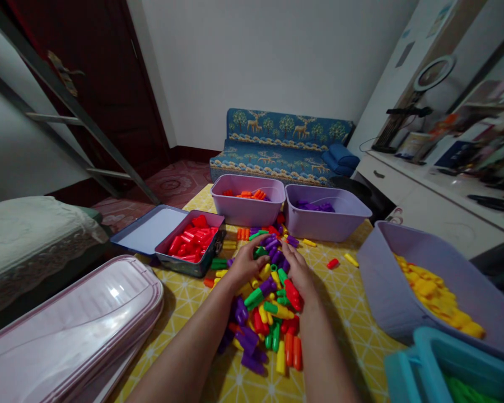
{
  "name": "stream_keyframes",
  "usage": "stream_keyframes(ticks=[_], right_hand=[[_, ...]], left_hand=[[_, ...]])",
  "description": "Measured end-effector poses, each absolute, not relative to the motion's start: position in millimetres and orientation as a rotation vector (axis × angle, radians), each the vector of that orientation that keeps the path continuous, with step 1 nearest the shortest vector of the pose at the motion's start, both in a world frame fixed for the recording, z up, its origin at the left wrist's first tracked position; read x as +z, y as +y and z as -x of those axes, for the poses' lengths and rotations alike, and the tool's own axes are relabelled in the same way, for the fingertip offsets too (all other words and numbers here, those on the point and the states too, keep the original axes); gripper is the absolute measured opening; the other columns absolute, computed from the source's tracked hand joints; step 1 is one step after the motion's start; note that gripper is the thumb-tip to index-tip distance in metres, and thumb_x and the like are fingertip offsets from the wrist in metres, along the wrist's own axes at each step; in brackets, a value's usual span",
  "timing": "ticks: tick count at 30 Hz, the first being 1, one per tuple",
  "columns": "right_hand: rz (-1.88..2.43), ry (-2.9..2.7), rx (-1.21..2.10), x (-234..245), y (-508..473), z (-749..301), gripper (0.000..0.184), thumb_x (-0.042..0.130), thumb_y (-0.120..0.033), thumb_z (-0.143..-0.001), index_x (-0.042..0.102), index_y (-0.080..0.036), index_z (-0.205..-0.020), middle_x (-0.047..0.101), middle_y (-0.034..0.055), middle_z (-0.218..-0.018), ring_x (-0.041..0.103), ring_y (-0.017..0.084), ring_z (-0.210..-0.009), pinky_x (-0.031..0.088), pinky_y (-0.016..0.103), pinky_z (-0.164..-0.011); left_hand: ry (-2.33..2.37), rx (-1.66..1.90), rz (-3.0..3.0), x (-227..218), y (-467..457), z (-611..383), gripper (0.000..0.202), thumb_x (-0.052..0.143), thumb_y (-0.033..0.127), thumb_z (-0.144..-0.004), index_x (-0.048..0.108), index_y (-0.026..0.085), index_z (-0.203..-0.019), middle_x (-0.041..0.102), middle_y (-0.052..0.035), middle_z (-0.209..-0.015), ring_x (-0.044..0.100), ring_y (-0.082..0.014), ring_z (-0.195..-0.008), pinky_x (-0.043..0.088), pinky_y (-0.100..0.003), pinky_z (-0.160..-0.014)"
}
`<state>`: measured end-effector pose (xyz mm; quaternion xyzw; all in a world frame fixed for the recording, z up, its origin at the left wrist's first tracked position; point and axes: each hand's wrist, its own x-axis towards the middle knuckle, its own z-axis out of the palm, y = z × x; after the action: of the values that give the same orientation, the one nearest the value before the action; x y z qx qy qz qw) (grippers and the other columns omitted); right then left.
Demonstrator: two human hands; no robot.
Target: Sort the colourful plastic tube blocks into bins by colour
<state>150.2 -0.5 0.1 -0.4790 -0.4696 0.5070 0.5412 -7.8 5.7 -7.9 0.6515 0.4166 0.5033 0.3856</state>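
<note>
Pile: a heap of loose pegs point(269, 313), small plastic ones in red, orange, yellow, green and purple, lies in the middle of the yellow-patterned counter point(344, 296), close in front of the person.
Left hand: the left hand point(244, 264) lies palm down on the far side of the heap, fingers curled onto purple and green pieces. A pinch cannot be made out.
Right hand: the right hand point(299, 273) is just beside it, palm down, fingers dipped among the pieces. Its grip is also unclear.
Handling: the pieces look smooth and apt to roll, so curled fingers and a light touch probably suit best. A few strays already lie apart.
Tin: an open tin point(185, 266) left of the heap holds red pegs point(191, 240).
Back left tub point(246, 215): orange pegs point(250, 195).
Back right tub point(325, 226): purple pegs point(315, 206).
Tilted tub point(386, 291), at the right: yellow pegs point(437, 294).
Teal bin point(407, 364), near right corner: green pegs point(470, 392).
Pink case point(75, 330): closed, near left.
</note>
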Motion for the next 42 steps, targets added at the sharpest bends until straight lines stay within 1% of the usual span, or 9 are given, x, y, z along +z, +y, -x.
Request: stream_keyframes(ticks=[3, 7, 10, 16, 21, 27, 30, 35, 42], right_hand=[[1.16, -1.036, 1.352, 5, -3, -150, 0.053, 0.06, -0.061, -0.076, 0.063, -0.027, -0.117, 0.07, 0.0041, -0.11, 0.067, 0.023, -0.091, 0.054, 0.032, -0.066], [1.136, -1.103, 1.195, 8, -2, -151, 0.048, 0.065, -0.058, -0.073, 0.068, -0.021, -0.103, 0.072, 0.0074, -0.105, 0.063, 0.024, -0.106, 0.049, 0.036, -0.091], [1.09, -1.139, 1.164, 8, -1, -150, 0.046, 0.067, -0.054, -0.073, 0.067, -0.019, -0.102, 0.072, 0.0091, -0.105, 0.063, 0.024, -0.108, 0.045, 0.039, -0.097], [1.111, -1.365, 1.068, 8, -3, -144, 0.037, 0.066, -0.041, -0.075, 0.067, -0.019, -0.106, 0.07, 0.0087, -0.107, 0.064, 0.023, -0.103, 0.047, 0.039, -0.094], [1.152, -1.675, 0.857, 8, -2, -141, 0.035, 0.065, -0.03, -0.075, 0.067, -0.024, -0.11, 0.067, 0.0058, -0.107, 0.063, 0.02, -0.092, 0.05, 0.036, -0.085], [1.239, -1.733, 0.751, 8, -4, -139, 0.025, 0.067, -0.025, -0.07, 0.068, -0.022, -0.095, 0.063, 0.0051, -0.102, 0.061, 0.019, -0.087, 0.049, 0.033, -0.079], [1.276, -1.672, 0.805, 8, -5, -138, 0.021, 0.067, -0.025, -0.068, 0.063, -0.02, -0.088, 0.064, 0.0037, -0.092, 0.061, 0.018, -0.078, 0.049, 0.031, -0.072], [1.214, -1.467, 0.808, 14, -6, -139, 0.023, 0.066, -0.028, -0.069, 0.057, -0.02, -0.088, 0.065, 0.0018, -0.08, 0.061, 0.018, -0.073, 0.049, 0.031, -0.07], [1.102, -1.244, 1.021, 11, -3, -148, 0.029, 0.068, -0.04, -0.068, 0.062, -0.021, -0.088, 0.069, 0.0042, -0.086, 0.065, 0.02, -0.079, 0.052, 0.033, -0.074]], left_hand=[[1.07, 1.368, -1.416, -15, 11, 7, 0.057, 0.071, 0.018, -0.07, 0.057, 0.018, -0.126, 0.065, -0.0105, -0.119, 0.061, -0.0244, -0.108, 0.05, -0.038, -0.095], [0.983, 1.383, -1.128, -20, 14, 8, 0.069, 0.074, 0.028, -0.07, 0.047, 0.017, -0.132, 0.069, -0.0104, -0.104, 0.069, -0.0197, -0.081, 0.057, -0.034, -0.075], [0.958, 1.388, -1.106, -21, 15, 8, 0.061, 0.072, 0.036, -0.073, 0.051, 0.015, -0.126, 0.07, -0.0103, -0.098, 0.07, -0.0202, -0.079, 0.057, -0.033, -0.073], [0.989, 1.406, -1.229, -15, 13, 8, 0.048, 0.068, 0.039, -0.076, 0.061, 0.013, -0.116, 0.07, -0.0125, -0.108, 0.067, -0.0238, -0.097, 0.055, -0.031, -0.079], [0.951, 1.372, -1.174, -8, 8, 6, 0.065, 0.074, 0.041, -0.07, 0.053, 0.013, -0.125, 0.073, -0.01, -0.092, 0.069, -0.0226, -0.089, 0.054, -0.03, -0.077], [1.003, 1.344, -1.217, -2, 3, 5, 0.07, 0.079, 0.037, -0.065, 0.053, 0.011, -0.125, 0.073, -0.0088, -0.084, 0.069, -0.0213, -0.079, 0.053, -0.027, -0.067], [1.046, 1.36, -1.184, 0, 3, 5, 0.068, 0.081, 0.035, -0.06, 0.057, 0.011, -0.12, 0.073, -0.0076, -0.082, 0.068, -0.02, -0.075, 0.052, -0.026, -0.065], [1.109, 1.311, -1.151, -3, 6, 4, 0.047, 0.077, 0.044, -0.064, 0.068, 0.009, -0.094, 0.069, -0.0042, -0.067, 0.06, -0.0127, -0.053, 0.046, -0.022, -0.051], [0.996, 1.34, -1.189, -9, 6, 3, 0.04, 0.079, 0.043, -0.061, 0.07, 0.012, -0.085, 0.072, -0.0042, -0.075, 0.063, -0.0143, -0.063, 0.051, -0.024, -0.061]])
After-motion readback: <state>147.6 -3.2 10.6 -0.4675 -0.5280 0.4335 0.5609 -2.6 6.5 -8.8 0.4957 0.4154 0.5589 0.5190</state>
